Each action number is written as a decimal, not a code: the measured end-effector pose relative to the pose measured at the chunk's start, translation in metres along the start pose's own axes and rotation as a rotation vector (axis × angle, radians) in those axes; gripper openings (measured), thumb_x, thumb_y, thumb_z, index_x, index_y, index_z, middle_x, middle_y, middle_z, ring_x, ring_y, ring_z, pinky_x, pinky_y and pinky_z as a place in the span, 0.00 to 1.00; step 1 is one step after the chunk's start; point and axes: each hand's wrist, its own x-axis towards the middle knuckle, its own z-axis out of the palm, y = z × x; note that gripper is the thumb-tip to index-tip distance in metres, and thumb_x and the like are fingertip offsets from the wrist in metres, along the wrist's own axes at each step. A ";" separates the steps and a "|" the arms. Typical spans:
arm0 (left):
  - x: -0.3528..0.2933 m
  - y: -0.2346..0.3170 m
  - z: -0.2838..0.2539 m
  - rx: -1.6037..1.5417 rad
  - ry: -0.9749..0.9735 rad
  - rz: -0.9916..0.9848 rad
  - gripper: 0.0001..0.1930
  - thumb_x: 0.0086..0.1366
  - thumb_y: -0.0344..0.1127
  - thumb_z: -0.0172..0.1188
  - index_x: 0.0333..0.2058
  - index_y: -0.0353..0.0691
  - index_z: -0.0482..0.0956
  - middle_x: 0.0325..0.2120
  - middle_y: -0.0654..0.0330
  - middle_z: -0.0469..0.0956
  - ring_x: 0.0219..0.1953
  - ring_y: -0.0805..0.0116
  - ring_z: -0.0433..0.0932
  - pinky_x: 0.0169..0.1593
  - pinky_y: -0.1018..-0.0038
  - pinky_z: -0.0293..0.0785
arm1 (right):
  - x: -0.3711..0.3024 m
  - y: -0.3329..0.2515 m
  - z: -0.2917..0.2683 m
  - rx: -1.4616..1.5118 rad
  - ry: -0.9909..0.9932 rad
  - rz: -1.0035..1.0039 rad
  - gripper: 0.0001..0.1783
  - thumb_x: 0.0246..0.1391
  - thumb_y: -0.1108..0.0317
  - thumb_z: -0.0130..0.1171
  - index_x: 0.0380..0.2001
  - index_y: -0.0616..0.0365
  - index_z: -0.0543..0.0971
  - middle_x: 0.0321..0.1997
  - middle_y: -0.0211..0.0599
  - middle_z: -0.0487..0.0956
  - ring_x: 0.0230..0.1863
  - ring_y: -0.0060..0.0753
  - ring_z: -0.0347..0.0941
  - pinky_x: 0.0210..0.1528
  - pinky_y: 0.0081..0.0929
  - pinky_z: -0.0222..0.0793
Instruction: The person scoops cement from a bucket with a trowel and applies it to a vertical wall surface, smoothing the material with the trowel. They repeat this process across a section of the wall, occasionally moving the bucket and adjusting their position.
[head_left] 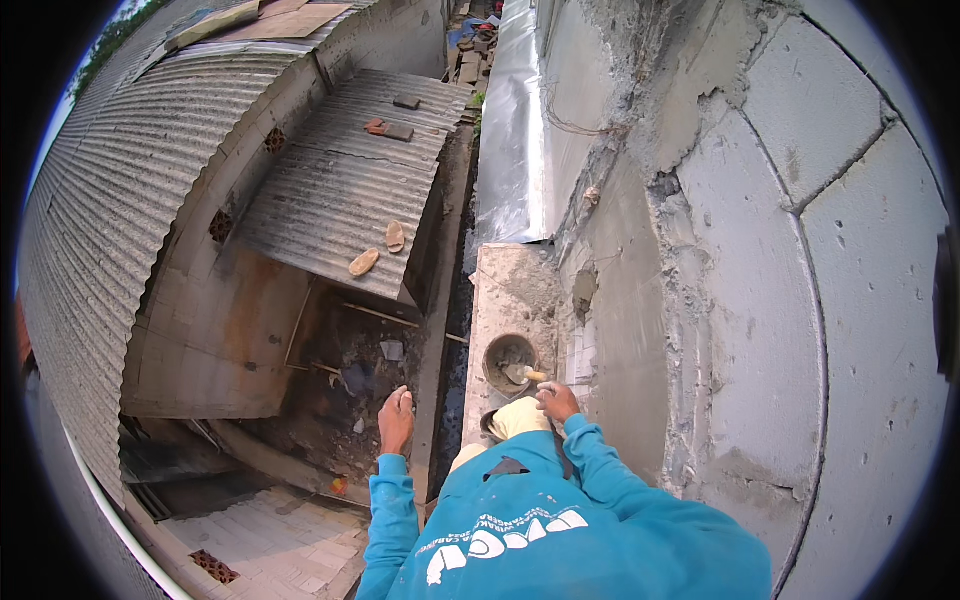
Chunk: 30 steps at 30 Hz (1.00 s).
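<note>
Just ahead of the right hand (558, 401), a trowel (536, 376) is lying in the round bucket (488, 366), its long axis running roughly crosswise, handle pointing right over the rim. The right hand's fingers are curling close beside it, grip unclear; the left hand (396, 421) is hanging farther off, loosely closed, seemingly empty.
</note>
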 end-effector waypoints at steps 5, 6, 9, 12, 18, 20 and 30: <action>0.092 0.111 0.036 -0.033 -0.056 0.293 0.21 0.69 0.43 0.49 0.51 0.32 0.75 0.50 0.44 0.76 0.54 0.48 0.74 0.59 0.62 0.67 | -0.007 0.039 0.003 -0.046 -0.051 0.024 0.20 0.53 0.63 0.56 0.48 0.60 0.78 0.39 0.46 0.82 0.33 0.32 0.83 0.37 0.27 0.76; 0.106 0.135 0.047 -0.058 -0.048 0.356 0.21 0.69 0.43 0.50 0.52 0.32 0.75 0.50 0.44 0.76 0.54 0.48 0.74 0.59 0.62 0.67 | -0.004 0.044 0.001 -0.025 -0.036 0.040 0.20 0.53 0.63 0.56 0.48 0.60 0.78 0.39 0.46 0.82 0.33 0.32 0.83 0.37 0.27 0.76; 0.145 0.211 0.085 -0.100 -0.035 0.511 0.20 0.69 0.41 0.51 0.51 0.31 0.75 0.51 0.44 0.75 0.55 0.48 0.73 0.60 0.61 0.66 | 0.006 0.053 -0.009 0.047 0.038 0.061 0.20 0.54 0.65 0.54 0.48 0.61 0.78 0.39 0.45 0.82 0.34 0.31 0.82 0.38 0.27 0.77; 0.174 0.289 0.126 -0.140 -0.024 0.734 0.19 0.68 0.40 0.53 0.51 0.32 0.75 0.51 0.44 0.74 0.56 0.47 0.71 0.60 0.60 0.65 | 0.010 0.056 -0.023 0.184 0.089 0.124 0.19 0.56 0.68 0.53 0.49 0.62 0.77 0.42 0.44 0.81 0.34 0.31 0.81 0.37 0.26 0.77; 0.223 0.437 0.205 -0.216 0.027 1.015 0.19 0.68 0.39 0.53 0.53 0.34 0.73 0.54 0.45 0.72 0.58 0.47 0.69 0.62 0.60 0.64 | 0.002 0.048 -0.049 0.325 0.122 0.177 0.19 0.58 0.66 0.54 0.52 0.60 0.76 0.44 0.41 0.81 0.35 0.30 0.81 0.34 0.27 0.77; 0.241 0.472 0.229 -0.223 0.049 1.072 0.20 0.67 0.39 0.52 0.53 0.33 0.73 0.55 0.45 0.71 0.59 0.47 0.68 0.62 0.59 0.63 | -0.002 0.046 -0.052 0.243 0.101 0.158 0.19 0.60 0.66 0.52 0.53 0.60 0.74 0.46 0.40 0.81 0.37 0.30 0.80 0.33 0.25 0.76; 0.312 0.552 0.294 0.207 0.036 0.974 0.16 0.66 0.42 0.52 0.42 0.34 0.78 0.41 0.43 0.78 0.48 0.43 0.75 0.59 0.55 0.65 | -0.022 0.051 -0.048 0.278 0.121 0.210 0.21 0.59 0.63 0.54 0.54 0.58 0.75 0.46 0.39 0.81 0.38 0.32 0.81 0.37 0.27 0.76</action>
